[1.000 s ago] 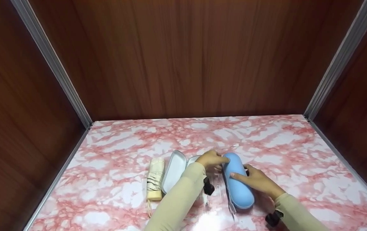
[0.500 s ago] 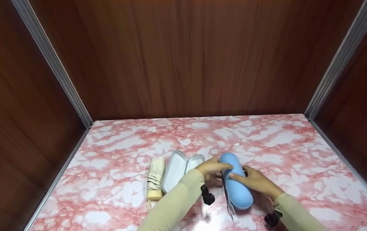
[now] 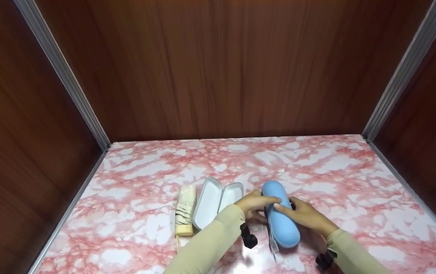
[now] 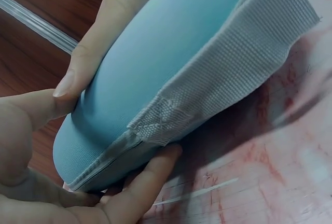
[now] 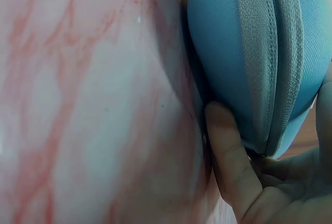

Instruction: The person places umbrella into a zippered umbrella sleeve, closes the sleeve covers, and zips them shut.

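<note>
Well, hands [image 3: 255, 202] [image 3: 310, 216] on plain blue case [image 3: 283, 226]

Right wrist view crops blue case [image 5: 220, 42]

The cream cylindrical fabric umbrella [image 3: 186, 207] lies leftmost on the red-and-white marbled flat bench [image 3: 336, 165]; the white oblong hard-shell open case [image 3: 207, 203] sits just to its right, its two halves side by side, partly behind the left sleeve [image 3: 210, 243]; further right, the blue rounded fabric zip case [image 3: 283, 228] lies between left hand [image 3: 255, 204] and right hand [image 3: 309, 216], a grey flat webbing strap [image 4: 228, 63] along its left side; the brown flat wood-grain back wall [image 3: 218, 76] rises behind the bench.
</note>
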### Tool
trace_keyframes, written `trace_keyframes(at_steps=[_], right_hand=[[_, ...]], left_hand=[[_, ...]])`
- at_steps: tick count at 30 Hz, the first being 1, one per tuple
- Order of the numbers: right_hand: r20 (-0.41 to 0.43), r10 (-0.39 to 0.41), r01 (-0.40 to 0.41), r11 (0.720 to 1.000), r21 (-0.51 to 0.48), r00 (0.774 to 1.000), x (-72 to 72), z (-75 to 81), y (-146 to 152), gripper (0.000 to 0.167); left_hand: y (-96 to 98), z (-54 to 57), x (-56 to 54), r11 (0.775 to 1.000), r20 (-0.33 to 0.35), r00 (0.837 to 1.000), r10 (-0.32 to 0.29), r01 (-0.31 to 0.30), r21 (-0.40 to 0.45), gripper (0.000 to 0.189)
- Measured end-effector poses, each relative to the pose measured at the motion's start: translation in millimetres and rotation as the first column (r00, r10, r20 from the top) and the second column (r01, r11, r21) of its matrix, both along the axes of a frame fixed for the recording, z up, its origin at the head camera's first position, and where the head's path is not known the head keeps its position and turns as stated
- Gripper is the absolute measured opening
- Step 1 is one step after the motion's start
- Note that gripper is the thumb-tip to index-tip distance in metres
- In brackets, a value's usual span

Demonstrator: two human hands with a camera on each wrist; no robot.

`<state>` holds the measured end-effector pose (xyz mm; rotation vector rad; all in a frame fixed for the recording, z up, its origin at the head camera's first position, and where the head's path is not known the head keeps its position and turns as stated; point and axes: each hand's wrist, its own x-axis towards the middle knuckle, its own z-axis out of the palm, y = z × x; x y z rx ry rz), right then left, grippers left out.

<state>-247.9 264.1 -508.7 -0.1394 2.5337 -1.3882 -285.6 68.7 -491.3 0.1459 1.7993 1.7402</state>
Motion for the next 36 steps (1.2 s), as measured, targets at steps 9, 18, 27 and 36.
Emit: trace_keyframes(at_steps=[9,18,27,36], right_hand=[[0.067,0.019,-0.016,0.999,-0.047,0.998,0.3,9.5,10.1,0.074],[-0.025,0.005,-0.005,1.000,-0.001,1.000,-9.8,20.3,16.6,0.061],[-0.004,0.035,-0.035,0.991,-0.127,0.999,-32.1,18.1,12.1,0.057],[0.010,0.018,-0.016,0.992,-0.122,1.000,-63.5,12.2,3.4,0.054]], left_hand=[[1.8,-6.3,-1.8,1.000,-0.038,0.999,0.006,-0.006,0.003,0.050],[3.9,-8.6,0.1,1.000,-0.045,0.999,0.031,-0.031,-0.004,0.053],[3.8,-9.1,-0.2,0.999,-0.038,0.998,0.044,-0.044,-0.012,0.058],[2.2,-6.7,0.1,0.999,-0.036,0.999,0.033,-0.033,-0.008,0.055]])
